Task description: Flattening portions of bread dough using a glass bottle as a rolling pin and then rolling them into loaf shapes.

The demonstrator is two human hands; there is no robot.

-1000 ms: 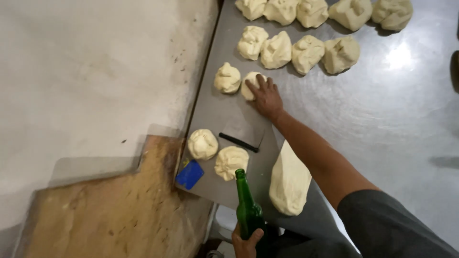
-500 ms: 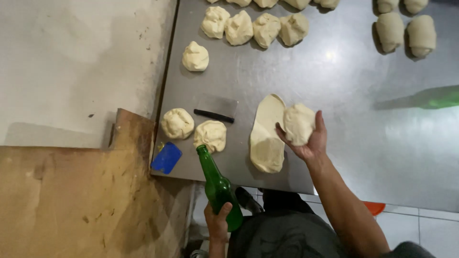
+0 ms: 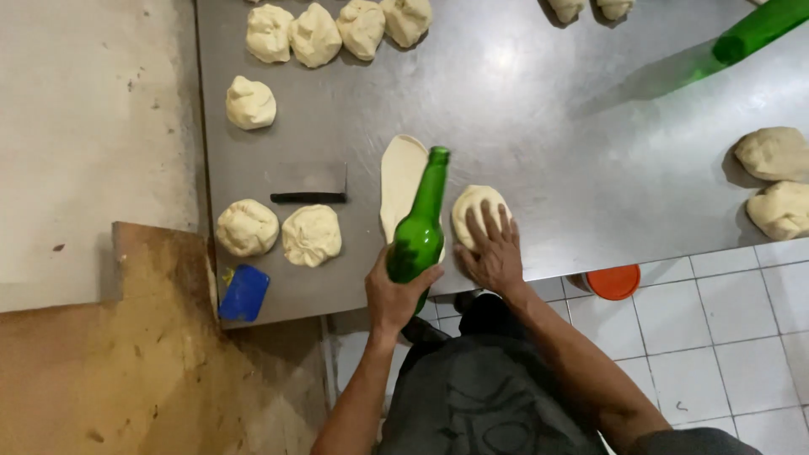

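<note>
Your right hand [image 3: 491, 253] presses, fingers spread, on the dough ball [image 3: 477, 211] near the steel table [image 3: 548, 109] edge. Left hand [image 3: 396, 291] grips the green bottle [image 3: 419, 232]. Flatten evenly, probably centre outward, before rolling.

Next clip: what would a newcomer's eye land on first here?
The green glass bottle, held in the left hand near the steel table's front edge. Right beside it, the right hand presses flat on a round dough piece, with a long flattened dough strip lying behind the bottle. Dough balls line the table's far side.
</note>
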